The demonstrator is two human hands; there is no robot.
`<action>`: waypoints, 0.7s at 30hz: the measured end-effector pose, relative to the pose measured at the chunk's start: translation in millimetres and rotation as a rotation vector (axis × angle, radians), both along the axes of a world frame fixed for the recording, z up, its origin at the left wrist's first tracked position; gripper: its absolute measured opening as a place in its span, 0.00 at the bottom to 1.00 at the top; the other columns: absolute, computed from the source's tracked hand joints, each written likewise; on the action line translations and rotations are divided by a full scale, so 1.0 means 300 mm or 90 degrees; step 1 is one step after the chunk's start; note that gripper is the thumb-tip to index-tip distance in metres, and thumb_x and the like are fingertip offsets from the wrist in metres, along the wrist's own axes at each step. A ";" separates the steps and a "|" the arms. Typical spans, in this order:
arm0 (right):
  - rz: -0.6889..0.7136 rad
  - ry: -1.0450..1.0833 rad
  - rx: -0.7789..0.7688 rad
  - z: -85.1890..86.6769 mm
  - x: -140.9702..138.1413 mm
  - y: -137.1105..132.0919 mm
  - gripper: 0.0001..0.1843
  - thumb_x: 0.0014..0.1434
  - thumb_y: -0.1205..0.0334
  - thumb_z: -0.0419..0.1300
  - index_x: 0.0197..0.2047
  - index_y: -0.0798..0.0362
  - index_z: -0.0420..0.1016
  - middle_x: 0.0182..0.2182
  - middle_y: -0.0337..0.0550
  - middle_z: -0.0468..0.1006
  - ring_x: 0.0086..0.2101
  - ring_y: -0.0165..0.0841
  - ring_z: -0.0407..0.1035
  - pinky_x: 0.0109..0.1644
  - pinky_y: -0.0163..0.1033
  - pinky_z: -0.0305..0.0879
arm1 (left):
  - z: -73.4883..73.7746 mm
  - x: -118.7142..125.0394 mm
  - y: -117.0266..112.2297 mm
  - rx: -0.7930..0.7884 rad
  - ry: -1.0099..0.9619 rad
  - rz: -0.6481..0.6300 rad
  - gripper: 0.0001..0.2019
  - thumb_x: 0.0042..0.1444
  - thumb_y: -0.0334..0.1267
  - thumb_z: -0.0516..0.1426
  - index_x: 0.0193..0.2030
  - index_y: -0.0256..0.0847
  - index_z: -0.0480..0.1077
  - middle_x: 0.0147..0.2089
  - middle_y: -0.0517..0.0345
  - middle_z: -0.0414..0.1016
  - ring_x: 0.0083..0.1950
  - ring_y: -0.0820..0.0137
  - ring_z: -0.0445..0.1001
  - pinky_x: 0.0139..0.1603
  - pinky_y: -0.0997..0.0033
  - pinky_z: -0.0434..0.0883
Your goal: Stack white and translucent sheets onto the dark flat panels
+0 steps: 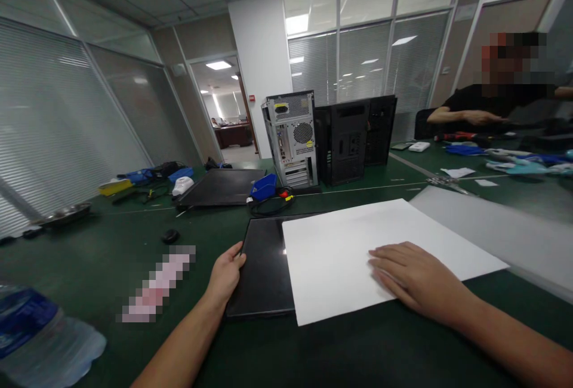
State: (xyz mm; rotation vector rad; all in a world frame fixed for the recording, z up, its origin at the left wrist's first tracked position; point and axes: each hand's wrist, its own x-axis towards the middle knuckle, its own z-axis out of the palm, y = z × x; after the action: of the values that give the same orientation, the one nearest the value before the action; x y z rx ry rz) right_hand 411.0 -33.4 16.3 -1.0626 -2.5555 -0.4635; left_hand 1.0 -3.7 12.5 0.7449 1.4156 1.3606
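Observation:
A flat, glossy black screen panel (267, 268) lies on the green table in front of me. My left hand (227, 274) is closed on its left edge, thumb on top. A large white sheet (335, 262) covers the panel's right part and reaches past it to the right. Resting on this sheet is my right hand (409, 277), its fingers stretched out and flat. To the right, partly behind the white sheet, lies a translucent sheet (487, 230). What lies under the white sheet is hidden.
An opened computer case (293, 137) stands at the back beside black case panels (347, 143). Near it are a blue connector with cable (263, 188) and another dark panel (226, 187). A water bottle (49, 340) sits front left. A person (492, 101) works at the right.

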 end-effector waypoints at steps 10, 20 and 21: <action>-0.173 0.053 -0.063 -0.031 0.039 0.032 0.22 0.63 0.47 0.48 0.51 0.47 0.75 0.48 0.44 0.76 0.46 0.41 0.70 0.50 0.54 0.66 | -0.016 -0.001 -0.001 0.001 0.006 -0.002 0.25 0.56 0.22 0.55 0.61 0.37 0.65 0.39 0.48 0.82 0.35 0.65 0.80 0.36 0.68 0.75; 0.080 0.036 -0.060 0.008 -0.028 -0.022 0.18 0.62 0.55 0.54 0.54 0.43 0.72 0.57 0.40 0.69 0.56 0.38 0.63 0.58 0.49 0.63 | -0.043 -0.011 0.018 0.026 0.022 0.024 0.23 0.52 0.23 0.59 0.56 0.36 0.70 0.39 0.50 0.82 0.34 0.68 0.80 0.38 0.71 0.75; 0.046 0.037 -0.054 0.002 -0.023 -0.016 0.18 0.62 0.54 0.53 0.54 0.44 0.72 0.56 0.41 0.71 0.55 0.39 0.64 0.57 0.50 0.64 | -0.044 -0.010 0.018 0.025 0.021 0.022 0.24 0.52 0.23 0.59 0.57 0.36 0.69 0.39 0.50 0.82 0.34 0.68 0.80 0.38 0.71 0.75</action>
State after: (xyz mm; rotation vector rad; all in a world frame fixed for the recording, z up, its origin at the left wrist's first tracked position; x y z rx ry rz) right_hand 404.0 -38.0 17.0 -0.9927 -2.5725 -0.3030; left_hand -2.1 1.9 -0.8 0.7754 1.4377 1.4111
